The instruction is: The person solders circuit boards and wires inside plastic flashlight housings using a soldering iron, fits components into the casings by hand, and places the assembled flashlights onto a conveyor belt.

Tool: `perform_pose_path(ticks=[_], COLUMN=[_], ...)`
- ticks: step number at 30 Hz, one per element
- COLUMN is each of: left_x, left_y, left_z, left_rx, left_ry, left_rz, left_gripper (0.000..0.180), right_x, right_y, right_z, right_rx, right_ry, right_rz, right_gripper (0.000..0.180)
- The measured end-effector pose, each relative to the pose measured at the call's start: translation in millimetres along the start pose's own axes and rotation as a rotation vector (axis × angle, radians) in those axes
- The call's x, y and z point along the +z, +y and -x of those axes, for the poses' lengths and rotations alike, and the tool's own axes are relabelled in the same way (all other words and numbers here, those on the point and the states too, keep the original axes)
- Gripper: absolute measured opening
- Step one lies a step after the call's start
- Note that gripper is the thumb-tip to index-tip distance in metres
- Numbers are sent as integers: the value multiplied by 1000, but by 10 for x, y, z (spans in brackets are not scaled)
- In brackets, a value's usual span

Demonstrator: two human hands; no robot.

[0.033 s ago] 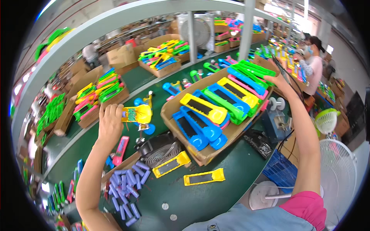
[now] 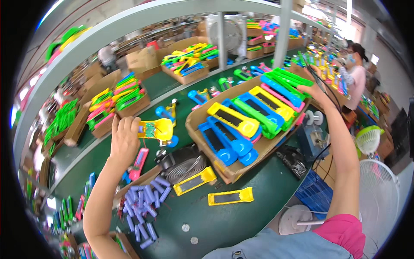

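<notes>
My left hand (image 2: 124, 139) is clamped on the left end of 1 yellow casing (image 2: 162, 129) at centre left of the frame; its long axis runs roughly level to the right, toward the carton (image 2: 232, 173). My right hand (image 2: 318, 93), well apart at upper right, is beside the green casings (image 2: 285, 80); I cannot tell whether its fingers are closed on anything.

Worktop: dark green (image 2: 241, 220), running beneath a pale grey metal beam (image 2: 129, 31) and upright post (image 2: 282, 39).
Lighting: a white tube lamp (image 2: 349, 9) overhead at far right.
Fans: a white pedestal fan (image 2: 381, 190) at right, a round fan (image 2: 228, 38) beyond the worktop.
</notes>
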State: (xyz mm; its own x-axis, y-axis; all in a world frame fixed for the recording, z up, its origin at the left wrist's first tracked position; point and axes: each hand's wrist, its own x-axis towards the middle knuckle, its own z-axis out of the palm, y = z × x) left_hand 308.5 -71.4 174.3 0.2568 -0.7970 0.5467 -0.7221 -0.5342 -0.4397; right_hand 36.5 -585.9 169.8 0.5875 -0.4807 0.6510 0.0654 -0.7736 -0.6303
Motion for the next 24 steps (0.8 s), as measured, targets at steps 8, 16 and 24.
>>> perform_pose_path(ticks=[8,16,24], left_x=[-1237,-1140,-1100], left_y=[894,2388,2782], left_z=[1259,2305,2590], left_rx=[-56,-140,-639], left_ry=[-303,-581,-544], left_rz=[81,321,482], left_gripper=[38,40,45], right_x=[233,122,639], right_y=[367,-170,-1638], right_z=[-37,182,1338], right_rx=[-281,102,-320], right_ry=[55,13,67], right_rz=[393,757,79], right_gripper=[39,43,59])
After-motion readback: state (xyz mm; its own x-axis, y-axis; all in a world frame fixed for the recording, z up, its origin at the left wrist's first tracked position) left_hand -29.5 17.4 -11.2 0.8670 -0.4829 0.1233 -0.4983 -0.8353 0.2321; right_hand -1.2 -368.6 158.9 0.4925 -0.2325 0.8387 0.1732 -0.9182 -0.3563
